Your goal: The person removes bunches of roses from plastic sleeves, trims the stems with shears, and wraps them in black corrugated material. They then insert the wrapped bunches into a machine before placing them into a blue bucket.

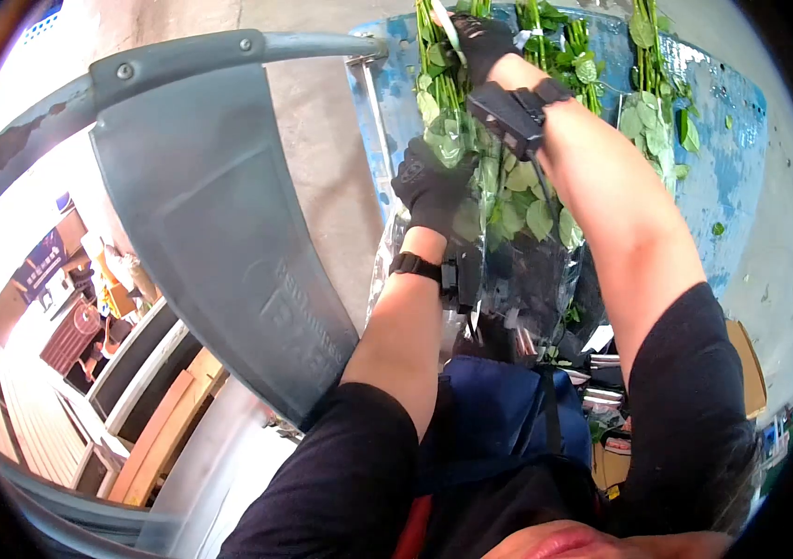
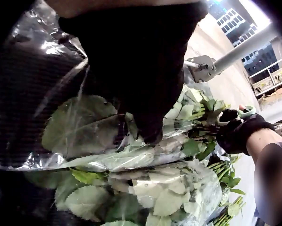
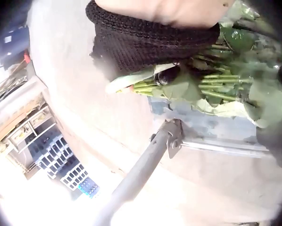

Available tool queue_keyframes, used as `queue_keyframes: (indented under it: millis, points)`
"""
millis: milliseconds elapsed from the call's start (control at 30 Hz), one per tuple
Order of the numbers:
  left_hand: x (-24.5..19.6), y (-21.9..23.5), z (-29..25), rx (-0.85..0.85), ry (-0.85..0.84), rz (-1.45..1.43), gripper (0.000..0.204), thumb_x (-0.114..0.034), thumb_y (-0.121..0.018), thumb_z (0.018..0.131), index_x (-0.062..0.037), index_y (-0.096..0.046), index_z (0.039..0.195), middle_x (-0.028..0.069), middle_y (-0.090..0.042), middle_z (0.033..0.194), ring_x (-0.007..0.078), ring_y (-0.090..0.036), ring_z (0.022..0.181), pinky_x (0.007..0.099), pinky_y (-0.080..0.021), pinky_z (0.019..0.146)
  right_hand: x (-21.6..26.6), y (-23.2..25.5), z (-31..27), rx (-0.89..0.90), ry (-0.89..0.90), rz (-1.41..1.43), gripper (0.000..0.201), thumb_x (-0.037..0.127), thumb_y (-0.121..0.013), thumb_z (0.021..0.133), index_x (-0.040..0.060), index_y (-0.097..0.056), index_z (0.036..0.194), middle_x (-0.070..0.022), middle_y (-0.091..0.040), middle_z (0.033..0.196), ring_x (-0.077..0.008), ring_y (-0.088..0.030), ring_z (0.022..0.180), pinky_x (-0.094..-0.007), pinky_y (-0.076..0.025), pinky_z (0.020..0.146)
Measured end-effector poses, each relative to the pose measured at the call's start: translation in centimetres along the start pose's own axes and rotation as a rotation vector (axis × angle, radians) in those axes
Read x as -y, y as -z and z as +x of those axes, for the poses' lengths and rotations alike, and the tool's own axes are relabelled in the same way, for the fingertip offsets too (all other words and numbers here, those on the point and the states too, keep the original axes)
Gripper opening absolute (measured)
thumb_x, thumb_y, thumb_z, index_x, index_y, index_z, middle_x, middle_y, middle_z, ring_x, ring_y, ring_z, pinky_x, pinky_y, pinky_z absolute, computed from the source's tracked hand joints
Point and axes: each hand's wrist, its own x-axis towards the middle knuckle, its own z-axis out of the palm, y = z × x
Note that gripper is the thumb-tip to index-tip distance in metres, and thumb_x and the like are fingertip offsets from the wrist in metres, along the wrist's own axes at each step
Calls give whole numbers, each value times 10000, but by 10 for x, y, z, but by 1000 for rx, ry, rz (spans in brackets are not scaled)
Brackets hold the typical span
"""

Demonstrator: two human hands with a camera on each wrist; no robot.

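A long-stemmed leafy bunch in clear plastic sleeve lies along the blue table, cut stems at the far end. My black-gloved left hand grips its side low down, over leaves seen through the plastic. My gloved right hand is at the stem ends, holding a pale tool with curved handles, shaped like shears. In the right wrist view, its pale handle lies alongside the green stems; the glove hides most of the fingers.
More leafy bunches lie to the right on the worn blue tabletop. A grey chair-like panel with a metal tube stands close at left. Wooden boards are at lower left, a cardboard box at right.
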Motion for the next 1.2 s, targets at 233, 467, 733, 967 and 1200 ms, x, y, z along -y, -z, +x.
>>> queue_keyframes:
  millis: [233, 467, 733, 967, 1200]
  points:
    - [2, -8, -4, 49, -33, -77, 786, -548, -784, 563, -45, -475, 1083, 166, -606, 994, 346, -595, 931, 424, -471, 789, -55, -11, 16, -49, 81, 4, 601, 113, -522, 775, -44, -326, 1320, -241, -590, 997, -351, -609, 865, -407, -492, 730]
    - [11, -8, -3, 119, -47, -186, 853, -596, -757, 560, -24, -451, 1113, 191, -585, 1059, 341, -584, 982, 441, -467, 815, -200, 167, -104, 379, -277, 316, 415, 146, -565, 806, 5, -466, 1185, -161, -616, 981, -257, -613, 869, -363, -502, 697]
    - [-15, 23, 37, 179, -201, -443, 1006, -488, -764, 637, -7, -278, 1376, 246, -429, 1319, 371, -421, 1231, 414, -357, 1003, -187, 224, -316, 301, -1054, 837, 353, 303, -724, 775, 46, -561, 955, -40, -613, 817, -203, -593, 708, -338, -486, 611]
    - [-57, 85, -9, 219, -344, -261, 465, -248, -740, 694, -29, -604, 1081, 119, -669, 985, 240, -635, 889, 339, -481, 781, -138, 102, -400, 151, -977, 241, 642, 472, -776, 634, 15, -519, 1004, -232, -622, 960, -412, -594, 898, -451, -464, 760]
    - [-90, 131, -80, 571, -378, -586, 351, -176, -713, 769, -22, -618, 1069, 67, -670, 937, 160, -622, 812, 293, -486, 726, -153, 124, -426, -52, -908, 170, 321, 219, -550, 760, 8, -523, 999, -261, -597, 1001, -426, -570, 944, -460, -464, 778]
